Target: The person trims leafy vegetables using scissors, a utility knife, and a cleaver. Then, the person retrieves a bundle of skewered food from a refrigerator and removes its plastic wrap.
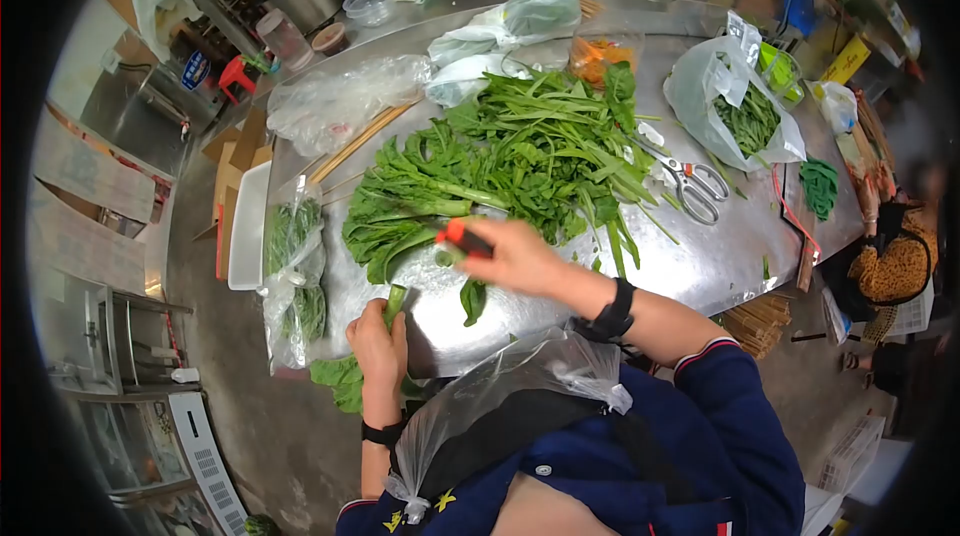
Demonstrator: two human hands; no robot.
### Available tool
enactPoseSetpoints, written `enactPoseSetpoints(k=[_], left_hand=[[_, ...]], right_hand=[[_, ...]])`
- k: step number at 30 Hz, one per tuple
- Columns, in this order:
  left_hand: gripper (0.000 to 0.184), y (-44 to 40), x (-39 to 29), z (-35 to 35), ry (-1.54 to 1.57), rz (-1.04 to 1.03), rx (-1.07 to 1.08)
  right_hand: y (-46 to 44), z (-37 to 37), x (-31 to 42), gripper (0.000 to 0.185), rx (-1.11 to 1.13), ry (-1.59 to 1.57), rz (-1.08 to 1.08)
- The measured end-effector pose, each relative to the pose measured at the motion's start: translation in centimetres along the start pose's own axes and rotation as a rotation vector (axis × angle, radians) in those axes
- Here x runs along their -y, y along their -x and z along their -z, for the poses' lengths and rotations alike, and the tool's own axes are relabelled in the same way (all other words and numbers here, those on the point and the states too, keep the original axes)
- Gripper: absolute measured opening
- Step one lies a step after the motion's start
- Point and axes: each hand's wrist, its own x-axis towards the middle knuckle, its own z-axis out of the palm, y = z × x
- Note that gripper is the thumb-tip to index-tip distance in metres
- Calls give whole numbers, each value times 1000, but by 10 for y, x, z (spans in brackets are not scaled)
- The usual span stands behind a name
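Note:
My left hand [377, 341] is closed round a green vegetable stalk [396, 306], its leaves [338, 382] hanging below by the table's front edge. In my right hand [515, 256] is a tool with a red and black handle [466, 239]; its working end cannot be made out. That hand is over the metal table [440, 321], just in front of a large heap of leafy greens [530, 146]. A single leaf [473, 301] lies on the metal below my right hand. Scissors [695, 186] with grey and orange handles rest right of the heap.
At left are bagged greens [297, 276] and a white tray [248, 226]. Plastic bags [345, 101] and wooden sticks [360, 143] lie behind. A bag of greens [735, 106] and green netting [818, 188] are at right. Beyond the table's right end is a person [890, 266].

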Motion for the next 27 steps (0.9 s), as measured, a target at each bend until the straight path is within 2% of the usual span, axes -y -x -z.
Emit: enactPoseSetpoints(k=[1, 3, 5, 11, 13, 15, 17, 19, 20, 21, 23, 24, 27], left_hand=[[22, 1, -1, 1, 4, -4, -1], [22, 0, -2, 1, -5, 7, 10], [22, -2, 1, -2, 29, 0, 14], [21, -7, 2, -6, 45, -24, -8], [21, -6, 3, -8, 52, -45, -26], [21, -7, 1, -7, 38, -55, -21], [21, -9, -2, -6, 18, -65, -19], [21, -9, -5, -6, -17, -53, 9], [21, -9, -6, -6, -24, -48, 9], [21, -9, -5, -6, -23, -48, 10], [21, -7, -5, -6, -22, -35, 18], [21, -6, -6, -5, -19, -38, 13], [23, -10, 0, -4, -19, -67, 40]], right_hand=[[-2, 13, -10, 42, -77, -20, -3], [-2, 58, -4, 39, -185, -184, -326], [6, 102, -14, 38, -396, -146, -390], [87, 231, -85, 33, -877, 421, -342], [113, 271, -106, 33, -995, 519, -628], [131, 315, -144, 34, -978, 691, -749], [120, 326, -143, 33, -927, 758, -763], [105, 323, -139, 30, -853, 629, -649], [101, 325, -140, 29, -771, 665, -736], [104, 330, -153, 29, -766, 660, -738], [110, 334, -173, 30, -915, 820, -610], [115, 336, -170, 27, -959, 620, -726], [124, 318, -149, 21, -1104, 201, -522]])
